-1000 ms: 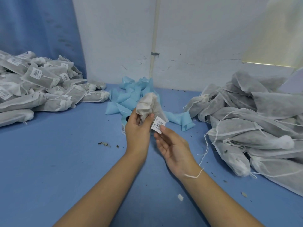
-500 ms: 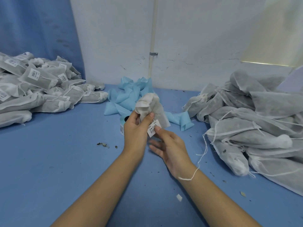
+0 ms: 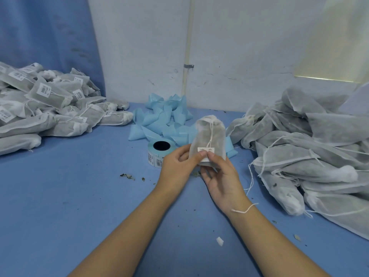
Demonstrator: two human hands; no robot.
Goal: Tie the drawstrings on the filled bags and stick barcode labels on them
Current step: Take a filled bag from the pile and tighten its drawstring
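Grey-white bag (image 3: 208,136) bears a white barcode label (image 3: 205,152) (black bars), over a blue table (image 3: 79,196).

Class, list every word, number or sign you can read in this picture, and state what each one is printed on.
No text here can be read in full.
Label on the held bag: a barcode and small print, too blurred to read.
Labels on the pile of bags at the left: barcodes with print, too small to read.
Label roll: barcodes show on its side, but the print is unreadable.
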